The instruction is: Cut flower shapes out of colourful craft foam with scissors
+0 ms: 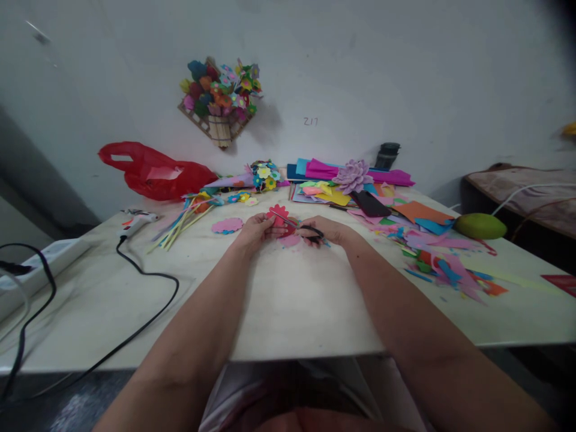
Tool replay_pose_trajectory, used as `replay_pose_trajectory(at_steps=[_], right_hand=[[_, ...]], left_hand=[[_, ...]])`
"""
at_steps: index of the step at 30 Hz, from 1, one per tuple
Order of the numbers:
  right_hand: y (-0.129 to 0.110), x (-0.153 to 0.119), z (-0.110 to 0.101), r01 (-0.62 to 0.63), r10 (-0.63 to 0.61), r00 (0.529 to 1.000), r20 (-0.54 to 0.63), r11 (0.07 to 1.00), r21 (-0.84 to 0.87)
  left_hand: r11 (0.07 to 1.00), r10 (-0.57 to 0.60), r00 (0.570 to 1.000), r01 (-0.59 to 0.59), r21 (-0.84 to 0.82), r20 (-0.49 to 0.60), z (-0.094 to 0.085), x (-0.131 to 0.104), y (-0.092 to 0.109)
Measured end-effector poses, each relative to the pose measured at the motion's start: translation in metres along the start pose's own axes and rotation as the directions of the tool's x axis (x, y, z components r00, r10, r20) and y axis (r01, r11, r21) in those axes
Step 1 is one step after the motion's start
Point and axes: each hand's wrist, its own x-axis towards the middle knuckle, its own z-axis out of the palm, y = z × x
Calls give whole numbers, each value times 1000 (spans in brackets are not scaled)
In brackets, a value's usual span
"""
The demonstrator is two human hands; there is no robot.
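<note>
A red scalloped flower piece [278,213] is pinched in the fingers of my left hand [258,230], above the middle of the table. My right hand [320,230] is wrapped round the black handles of a pair of scissors [311,234]. The scissor blades point left, across the red piece. Under the hands lies a pink piece [291,240] with small scraps about it. Left of my left hand, pink scalloped shapes [227,225] rest on the table with blue edges showing beneath.
A glue gun [137,222] with a black cord, a white power strip [42,268] and a red bag [155,174] are on the left. Coloured sheets [335,195], a phone [370,204] and scraps [450,270] lie at the right. A dark jar [387,156] stands behind.
</note>
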Motion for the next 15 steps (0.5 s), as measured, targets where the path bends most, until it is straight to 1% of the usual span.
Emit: replay_pose_trajectory(at_steps=[5,10,15], right_hand=[[2,1,-1,11,-11,1000,4,999,-31],[5,3,-2,31,-31,1000,0,998,-61],[3,2,0,21,-22,1000,-16,998,-52]], left_hand=[[1000,-14,1000,15,-11,22,-2,2,-1],[1000,-23,1000,23,0,15,-4,3,-2],[1000,-29,999,29,0,23,-3,3,-1]])
